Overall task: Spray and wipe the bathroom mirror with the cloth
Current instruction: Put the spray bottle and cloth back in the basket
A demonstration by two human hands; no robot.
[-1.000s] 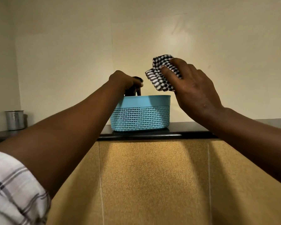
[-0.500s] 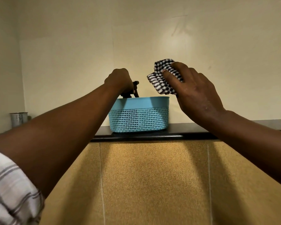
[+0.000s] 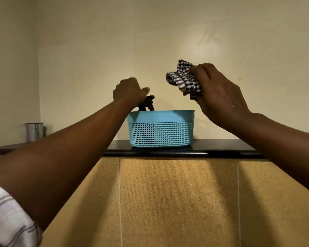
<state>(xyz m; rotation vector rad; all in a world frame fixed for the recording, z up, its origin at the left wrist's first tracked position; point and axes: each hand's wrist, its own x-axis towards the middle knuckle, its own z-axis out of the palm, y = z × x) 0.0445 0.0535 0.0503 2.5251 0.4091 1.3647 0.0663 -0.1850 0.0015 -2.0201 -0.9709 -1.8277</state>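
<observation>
A blue perforated basket (image 3: 161, 134) stands on a black ledge (image 3: 221, 148) against a pale wall. Over its left rim my left hand (image 3: 128, 91) grips the dark trigger head of a spray bottle (image 3: 148, 104); the bottle's body is hidden inside the basket. To the right and higher, my right hand (image 3: 219, 93) holds a bunched black-and-white checked cloth (image 3: 184, 79) above the basket's right end. No mirror shows in this view.
A steel cup (image 3: 34, 131) stands on the ledge at the far left, near the corner of the walls. Below the ledge runs a wall of tan tiles (image 3: 177, 202).
My right hand has drawn the cloth to the right, away from my left hand. The left hand stays on the sprayer head over the basket; the view has shifted a little.
</observation>
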